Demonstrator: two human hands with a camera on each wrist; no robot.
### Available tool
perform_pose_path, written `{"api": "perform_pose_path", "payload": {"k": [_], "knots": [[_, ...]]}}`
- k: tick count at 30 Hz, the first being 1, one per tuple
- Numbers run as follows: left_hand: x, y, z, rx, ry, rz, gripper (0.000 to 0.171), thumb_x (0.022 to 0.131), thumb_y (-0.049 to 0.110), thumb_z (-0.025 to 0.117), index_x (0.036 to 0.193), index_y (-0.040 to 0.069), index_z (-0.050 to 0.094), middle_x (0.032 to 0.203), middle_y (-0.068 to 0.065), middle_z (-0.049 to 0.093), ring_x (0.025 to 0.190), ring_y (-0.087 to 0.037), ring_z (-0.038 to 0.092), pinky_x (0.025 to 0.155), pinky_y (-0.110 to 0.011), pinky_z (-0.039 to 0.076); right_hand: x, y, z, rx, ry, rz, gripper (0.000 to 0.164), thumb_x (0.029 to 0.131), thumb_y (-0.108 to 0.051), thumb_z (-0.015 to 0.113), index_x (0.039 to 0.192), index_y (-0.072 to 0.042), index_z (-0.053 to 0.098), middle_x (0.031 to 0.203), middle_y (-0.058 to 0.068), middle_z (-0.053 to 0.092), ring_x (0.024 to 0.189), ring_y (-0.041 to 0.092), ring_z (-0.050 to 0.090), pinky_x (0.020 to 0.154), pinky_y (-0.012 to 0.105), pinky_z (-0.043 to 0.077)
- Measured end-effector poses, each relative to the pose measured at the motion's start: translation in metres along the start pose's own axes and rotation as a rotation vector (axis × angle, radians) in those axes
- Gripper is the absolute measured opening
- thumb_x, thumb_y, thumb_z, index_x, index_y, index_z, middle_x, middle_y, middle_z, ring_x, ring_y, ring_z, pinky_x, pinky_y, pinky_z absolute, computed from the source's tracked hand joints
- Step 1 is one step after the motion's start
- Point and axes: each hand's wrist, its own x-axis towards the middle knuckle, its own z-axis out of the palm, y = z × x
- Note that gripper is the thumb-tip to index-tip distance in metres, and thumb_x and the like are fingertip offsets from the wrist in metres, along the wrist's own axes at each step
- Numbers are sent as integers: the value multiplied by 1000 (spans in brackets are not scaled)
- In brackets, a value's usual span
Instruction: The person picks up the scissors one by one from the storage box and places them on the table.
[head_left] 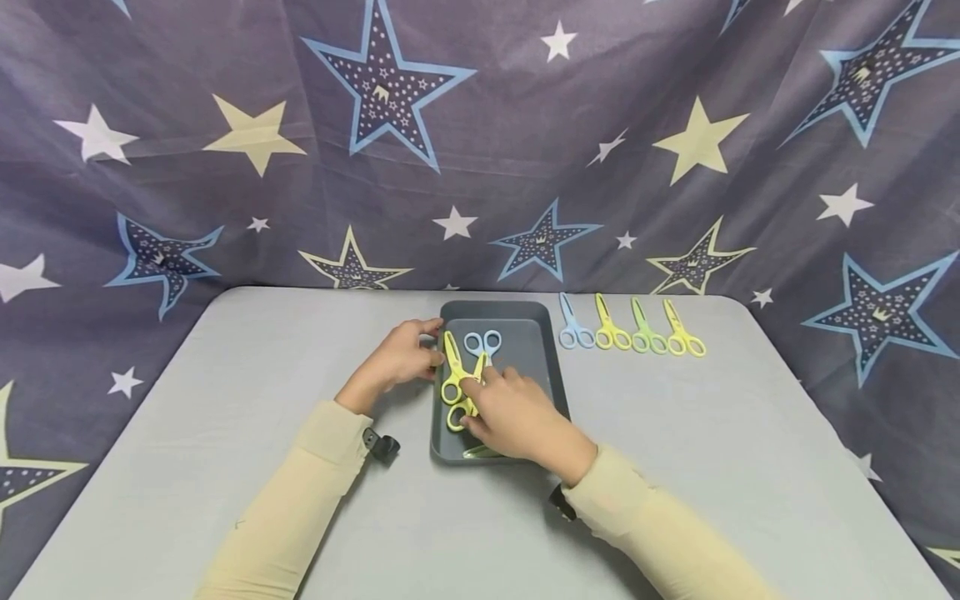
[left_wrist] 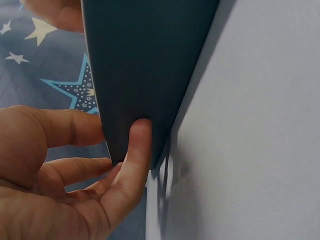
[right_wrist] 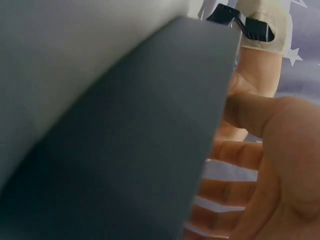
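- The tray (head_left: 521, 337) is dark grey.
- Inside it, one pair of yellow scissors (head_left: 453, 360) sits by another yellow pair (head_left: 481, 364).
- The scissors with blue handles (head_left: 482, 352) are light blue, and a pair near the bottom (head_left: 480, 452) looks green.
- The row beside goes blue (head_left: 570, 321), yellow (head_left: 604, 315), green (head_left: 641, 318), yellow (head_left: 674, 321).
- The table (head_left: 675, 417) is plain pale grey.
- The sleeves (head_left: 300, 475) are plain cream.
- The wrist straps (head_left: 384, 447) are black.
- The purple-grey curtain (head_left: 480, 175) has white, yellow and blue-edged stars, some filled with tiny stars.
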Motion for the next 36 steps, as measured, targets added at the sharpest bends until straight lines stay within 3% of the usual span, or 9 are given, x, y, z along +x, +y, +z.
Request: {"api": "perform_pose_path", "payload": {"k": [6,17,28,36], "knots": [[2,0,0,0,4,15,75,87,-6,62,157,-5,34,146,-29,45,75,-25,71,68,-33,66,5,-7,6,47,-41,26,41,92,-42,74,122,-15,69,107,10,67,83,28,60,62,39,57],[1,-1,-2,16,3,0,75,88,-4,62,157,-4,34,147,-29,46,77,-26,72,69,-33,66,14,-16,14,36,-120,2,46,94,-43,72,132,-18,65,116,12,63,97,32,60,61,37,60],[0,0,-1,-2,-1,18,74,88,-5,62,157,-5,33,148,-29,46,78,-26,72,69,-33,66,16,-16,22,63,-133,11,33,91,-38,77,118,-19,74,110,10,59,91,28,56,59,31,56],[0,-2,0,-1,-2,23,75,87,-6,61,157,-5,33,148,-28,46,76,-25,72,69,-33,66,15,-18,23,49,-132,32,34,88,-32,80,119,-19,75,112,13,60,94,30,59,58,33,58]]}}
